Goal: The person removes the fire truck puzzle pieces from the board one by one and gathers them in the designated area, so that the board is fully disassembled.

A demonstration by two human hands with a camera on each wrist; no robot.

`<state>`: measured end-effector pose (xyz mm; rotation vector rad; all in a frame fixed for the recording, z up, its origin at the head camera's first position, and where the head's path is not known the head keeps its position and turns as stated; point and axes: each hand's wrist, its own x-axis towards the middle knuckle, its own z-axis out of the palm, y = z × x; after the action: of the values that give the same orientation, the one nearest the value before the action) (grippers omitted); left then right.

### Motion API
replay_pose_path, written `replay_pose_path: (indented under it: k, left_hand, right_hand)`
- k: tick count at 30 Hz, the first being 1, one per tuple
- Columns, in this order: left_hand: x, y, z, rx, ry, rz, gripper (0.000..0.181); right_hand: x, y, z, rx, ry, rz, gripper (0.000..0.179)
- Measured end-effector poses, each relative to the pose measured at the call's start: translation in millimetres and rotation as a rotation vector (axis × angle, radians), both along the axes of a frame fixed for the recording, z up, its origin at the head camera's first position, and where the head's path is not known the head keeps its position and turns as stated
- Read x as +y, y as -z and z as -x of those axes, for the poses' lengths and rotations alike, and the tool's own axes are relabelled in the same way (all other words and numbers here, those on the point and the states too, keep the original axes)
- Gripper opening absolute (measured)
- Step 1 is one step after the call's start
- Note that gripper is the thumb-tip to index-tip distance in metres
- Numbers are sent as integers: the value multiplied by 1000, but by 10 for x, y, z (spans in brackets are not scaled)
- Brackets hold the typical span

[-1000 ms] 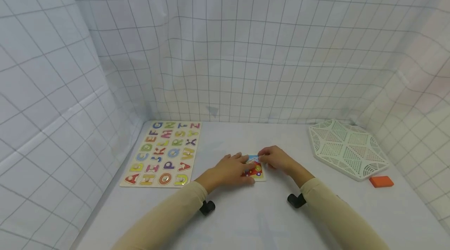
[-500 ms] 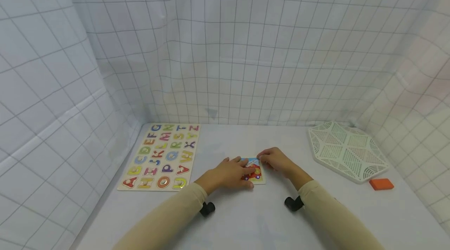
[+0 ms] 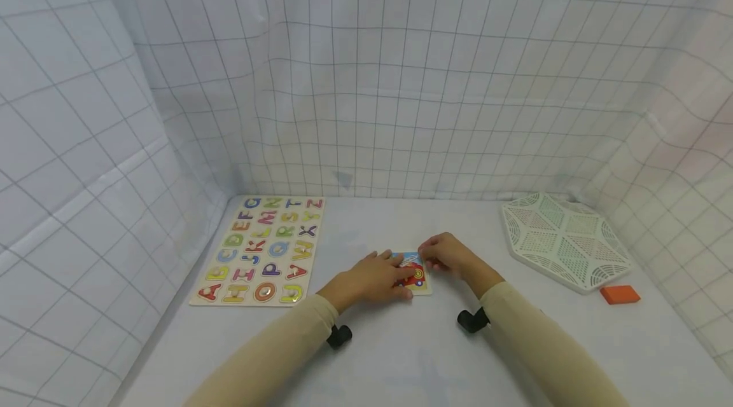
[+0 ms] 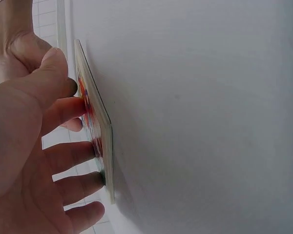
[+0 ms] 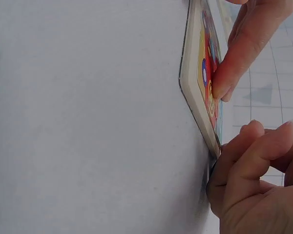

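A small flat wooden picture puzzle [image 3: 421, 289] with a red vehicle on a blue and yellow ground lies on the table in front of me. Across its left part spreads my left hand [image 3: 375, 278]; in the left wrist view several fingertips [image 4: 90, 148] press on the printed face, with the thumb held off it. My right hand [image 3: 452, 255] has its fingers curled at the puzzle's far right corner. Seen in the right wrist view, the right fingers [image 5: 229, 165] hold that corner, and they hide it.
To the left lies a wooden alphabet board [image 3: 312, 254] with coloured letters. A white perforated hexagonal panel [image 3: 564, 241] sits at the right, and an orange block [image 3: 620, 294] lies by its near edge. White gridded cloth [image 3: 366, 108] hangs behind and along both sides.
Both hands stay at the puzzle with little movement. My right forearm has shifted slightly left, and the head view has tilted a little.
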<state>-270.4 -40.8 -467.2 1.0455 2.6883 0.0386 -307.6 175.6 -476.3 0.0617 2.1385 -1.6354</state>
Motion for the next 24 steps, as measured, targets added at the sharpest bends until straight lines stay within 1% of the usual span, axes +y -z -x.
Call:
replay_pose_path:
  k: [1,5,9,11,14,18,20,24]
  left_hand:
    - [-2,-1,-1,7,4,2,62]
    - [-8,-11,-10,23,9,5,58]
    - [-18,-15,-16,29,-1,8,57]
    - [-25,-16,-15,27,-4,5,57]
    - [-31,-14,-14,28,-3,-1,57]
    - [-34,-10,-6,34,-4,0,56]
    - [-23,-8,4,38,-7,7,56]
    - [0,19,16,41,-5,14,56]
  right_hand:
    - [-9,-7,8,-21,10,18,24]
    - [-48,-21,26,-54,40,45,20]
    - [-82,-23,33,-48,39,28,19]
    - [-94,-16,33,-27,22,7,21]
    - [-98,-14,15,36,10,-73,23]
    - [-100,-16,-27,104,17,-157,24]
    - [-92,-13,-38,120,4,-162,24]
    - [-81,-3,-44,94,10,-126,24]
